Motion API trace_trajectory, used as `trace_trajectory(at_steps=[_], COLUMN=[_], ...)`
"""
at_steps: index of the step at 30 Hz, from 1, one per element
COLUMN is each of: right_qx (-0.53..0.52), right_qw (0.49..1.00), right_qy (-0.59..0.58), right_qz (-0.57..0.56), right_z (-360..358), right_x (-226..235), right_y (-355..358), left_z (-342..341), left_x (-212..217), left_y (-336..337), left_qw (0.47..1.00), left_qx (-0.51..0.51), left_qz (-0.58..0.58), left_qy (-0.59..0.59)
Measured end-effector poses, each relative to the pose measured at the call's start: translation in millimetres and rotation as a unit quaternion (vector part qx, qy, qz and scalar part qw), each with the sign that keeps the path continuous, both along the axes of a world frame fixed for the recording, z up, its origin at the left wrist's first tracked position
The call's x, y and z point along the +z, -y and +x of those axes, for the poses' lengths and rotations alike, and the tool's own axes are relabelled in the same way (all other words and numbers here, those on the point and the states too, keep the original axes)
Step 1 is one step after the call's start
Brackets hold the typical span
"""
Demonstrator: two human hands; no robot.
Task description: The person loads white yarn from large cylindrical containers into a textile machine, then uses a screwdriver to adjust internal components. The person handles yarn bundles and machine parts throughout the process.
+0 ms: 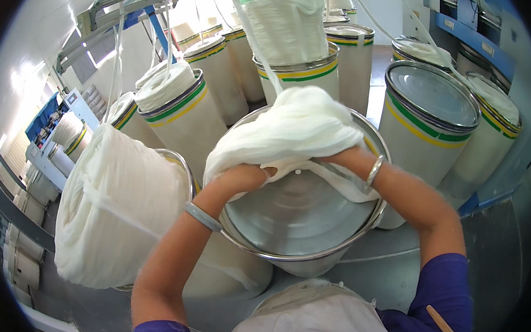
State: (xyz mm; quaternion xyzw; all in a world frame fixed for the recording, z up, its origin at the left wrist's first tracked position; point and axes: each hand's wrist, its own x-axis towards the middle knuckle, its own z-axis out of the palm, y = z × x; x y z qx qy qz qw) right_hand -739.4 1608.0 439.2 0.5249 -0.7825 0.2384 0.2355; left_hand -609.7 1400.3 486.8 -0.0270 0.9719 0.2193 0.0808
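Observation:
A bundle of soft white fibre sliver (293, 131) lies over the far rim of a tall white can with a shiny metal top plate (293, 215). My left hand (246, 177) is shut on the bundle's lower left edge. At the right side my right hand (347, 157) is buried under the fibre, gripping it. Each wrist wears a metal bangle. A strand of sliver (251, 34) rises from the bundle toward the overhead frame.
A can piled high with white sliver (119, 204) stands close on my left. Several more white cans with green and yellow bands (428, 116) ring the far side, some full. A blue machine (469, 32) sits at the upper right, a metal overhead frame (122, 5) at the upper left.

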Motion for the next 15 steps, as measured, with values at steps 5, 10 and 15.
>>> trace_trajectory(at_steps=[5,10,15], right_qx=[-0.008,0.019,0.059], right_qw=[1.0,0.991,0.988], right_qy=[-0.004,-0.131,-0.144], right_qz=[0.002,0.015,0.016], right_z=[21,28,66], right_x=[95,172,229], right_y=[24,85,155], left_z=[17,25,44], left_x=[60,113,185], left_y=[40,104,198], left_qw=[0.997,0.978,0.87], left_qx=[-0.041,-0.057,0.067], left_qz=[0.007,-0.193,-0.392], left_qy=[0.062,-0.056,-0.292])
